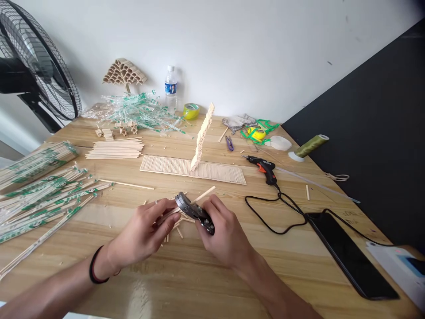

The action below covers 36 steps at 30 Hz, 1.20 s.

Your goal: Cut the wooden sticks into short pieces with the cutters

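Note:
My left hand [146, 228], with a dark band at the wrist, pinches several thin wooden sticks [169, 214]. In my right hand [224, 228] is a dark metal cutting tool [191, 207], its rounded head against the sticks near my left fingertips. One pale stick [205, 193] sticks out beyond the tool toward the upper right. Short cut pieces [179, 230] lie on the table under the hands. Beyond them lies a flat panel of sticks [159, 165], with a wavy stick piece [202, 137] rising from its middle.
Wrapped stick bundles [36, 195] cover the left side, with loose sticks [114, 148] behind. A glue gun [264, 168] and its cable lie right of the panel, near a black phone [350, 254]. Farther back are wrappers [139, 110], a bottle [171, 88] and a fan [36, 57].

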Available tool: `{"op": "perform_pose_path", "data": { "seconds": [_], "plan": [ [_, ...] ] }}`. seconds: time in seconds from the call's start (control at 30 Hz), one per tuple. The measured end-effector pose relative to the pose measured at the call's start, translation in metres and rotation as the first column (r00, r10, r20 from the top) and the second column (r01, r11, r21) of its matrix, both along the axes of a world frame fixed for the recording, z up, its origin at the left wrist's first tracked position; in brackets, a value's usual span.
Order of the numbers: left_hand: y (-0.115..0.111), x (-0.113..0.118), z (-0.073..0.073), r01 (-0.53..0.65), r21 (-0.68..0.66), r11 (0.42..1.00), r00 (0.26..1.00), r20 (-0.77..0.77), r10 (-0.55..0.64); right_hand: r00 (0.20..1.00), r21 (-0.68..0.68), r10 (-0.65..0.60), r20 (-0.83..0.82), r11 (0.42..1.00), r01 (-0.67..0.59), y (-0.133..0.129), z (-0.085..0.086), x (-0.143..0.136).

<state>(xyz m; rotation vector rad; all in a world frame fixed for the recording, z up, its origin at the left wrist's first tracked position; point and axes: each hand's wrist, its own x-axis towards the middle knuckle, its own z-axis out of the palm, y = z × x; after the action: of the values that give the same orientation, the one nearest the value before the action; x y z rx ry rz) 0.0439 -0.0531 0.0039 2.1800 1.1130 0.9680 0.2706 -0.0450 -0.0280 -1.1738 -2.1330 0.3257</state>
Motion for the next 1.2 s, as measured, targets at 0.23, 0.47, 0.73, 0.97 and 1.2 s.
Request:
{"op": "perform_pose_path", "data": {
  "seconds": [0.23, 0.47, 0.73, 0.97, 1.2],
  "plan": [
    [0.006, -0.005, 0.0, -0.008, -0.103, 0.995, 1.0, 0.022, 0.01, 0.999, -0.039, -0.027, -0.033, 0.999, 0.026, 0.004, 0.003, 0.002],
    [0.026, -0.016, -0.012, -0.169, -0.004, 0.986, 0.983, -0.079, 0.169, 0.997, -0.061, -0.046, -0.06, 0.997, 0.043, 0.006, 0.006, 0.005],
    [0.031, -0.02, -0.025, -0.181, 0.116, 0.977, 0.968, -0.154, 0.198, 0.999, -0.12, -0.042, -0.03, 0.992, 0.038, 0.004, 0.005, 0.002],
    [0.01, -0.008, -0.013, 0.078, 0.23, 0.97, 0.99, -0.135, -0.048, 0.997, -0.214, -0.048, 0.055, 0.975, 0.058, -0.006, -0.001, -0.007],
    [0.001, 0.005, -0.023, 0.088, 0.293, 0.952, 0.973, -0.232, -0.018, 0.997, -0.265, 0.007, 0.081, 0.964, 0.015, -0.016, -0.003, -0.016]
  ]
}}
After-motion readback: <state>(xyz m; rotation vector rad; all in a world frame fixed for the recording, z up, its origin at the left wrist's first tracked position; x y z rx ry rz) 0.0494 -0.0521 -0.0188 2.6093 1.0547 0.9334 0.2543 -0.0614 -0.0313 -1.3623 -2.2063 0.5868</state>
